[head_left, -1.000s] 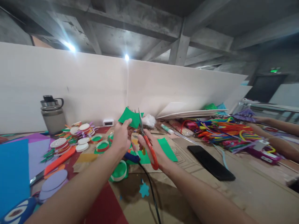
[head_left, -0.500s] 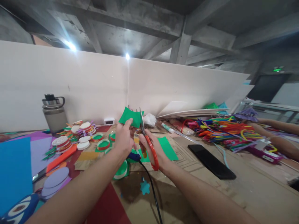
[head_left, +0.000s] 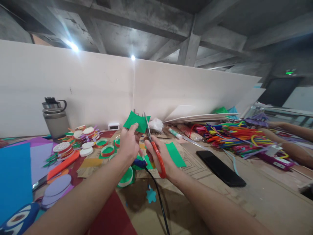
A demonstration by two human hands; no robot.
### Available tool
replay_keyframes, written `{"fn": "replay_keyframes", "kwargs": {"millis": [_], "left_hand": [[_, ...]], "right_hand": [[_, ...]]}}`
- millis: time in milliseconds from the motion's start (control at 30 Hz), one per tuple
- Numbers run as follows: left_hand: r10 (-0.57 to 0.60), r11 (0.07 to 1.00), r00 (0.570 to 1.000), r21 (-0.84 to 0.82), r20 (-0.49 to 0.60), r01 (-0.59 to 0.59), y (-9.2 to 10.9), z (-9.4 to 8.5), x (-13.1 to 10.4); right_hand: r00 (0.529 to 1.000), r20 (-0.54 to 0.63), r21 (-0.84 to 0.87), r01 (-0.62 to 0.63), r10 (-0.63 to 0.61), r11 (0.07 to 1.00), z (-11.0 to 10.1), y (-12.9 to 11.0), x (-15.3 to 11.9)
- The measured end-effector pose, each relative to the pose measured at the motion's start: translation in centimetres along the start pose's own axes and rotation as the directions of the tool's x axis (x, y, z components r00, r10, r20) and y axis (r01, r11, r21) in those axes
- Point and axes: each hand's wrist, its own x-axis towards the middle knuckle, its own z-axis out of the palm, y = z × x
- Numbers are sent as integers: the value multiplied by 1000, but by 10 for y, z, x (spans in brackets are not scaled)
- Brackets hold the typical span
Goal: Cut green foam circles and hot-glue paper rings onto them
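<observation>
We see smooth, matt green paper point(head_left: 134, 121), and scissors point(head_left: 154, 147) with shiny metal blades and a glossy red plastic handle. Our phone point(head_left: 221, 168) looks slick and black, our bottle point(head_left: 56, 124) translucent plastic with a metallic collar, the bag point(head_left: 156, 125) thin, crinkled plastic. We find the pipe cleaners point(head_left: 241, 135) fuzzy, the brown cardboard point(head_left: 195, 205) dull, the concrete beams point(head_left: 151, 27) rough.

Site type: craft workshop
Overhead, 12 o'clock: exposed grey concrete beams point(head_left: 146, 23)
Stem stock, 3 o'clock: bundled multicoloured craft stems point(head_left: 234, 135)
Sheet stock, 8 o'clock: flat blue rectangular sheet point(head_left: 15, 173)
Cutting tool, 6 o'clock: red-handled steel scissors point(head_left: 154, 147)
</observation>
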Motion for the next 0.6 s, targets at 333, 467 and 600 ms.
{"fn": "replay_keyframes", "kwargs": {"millis": [333, 467, 600], "left_hand": [[39, 999, 997, 20, 69, -41, 2, 0, 1], [22, 997, 997, 77, 71, -27, 4, -1, 1], [-9, 992, 998, 122, 59, 2, 4, 1, -2]], "right_hand": [[1000, 24, -50, 9, -7, 999, -1, 1, 0], [997, 62, -57, 43, -39, 997, -5, 8, 4], [996, 71, -1, 50, -50, 999, -7, 11, 7]]}}
